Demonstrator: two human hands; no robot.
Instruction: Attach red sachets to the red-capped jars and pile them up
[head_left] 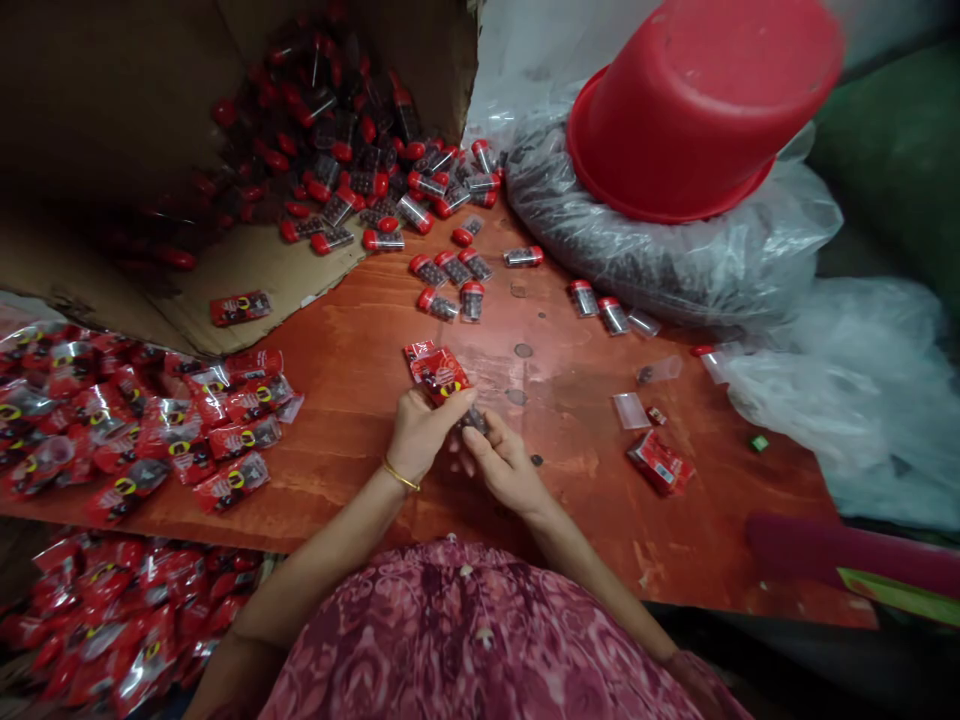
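My left hand (421,432) is closed on a red printed plastic packet (444,372), its thumb lying across the front. My right hand (504,467) is closed beside it, gripping a small clear bottle (474,420) with dark contents at the packet's near end. Whether the bottle is partly inside the packet I cannot tell, as fingers cover that spot. Just beyond my hands, several red-capped bottles (452,268) with dark contents lie on the reddish wooden table (345,390).
A cardboard box (112,120) spills red-capped bottles at the back left. Filled red packets (172,420) pile up on the left, with more below the table edge. An upturned red bucket (697,110) sits on a clear plastic sack (637,245). Loose packets (661,462) lie right.
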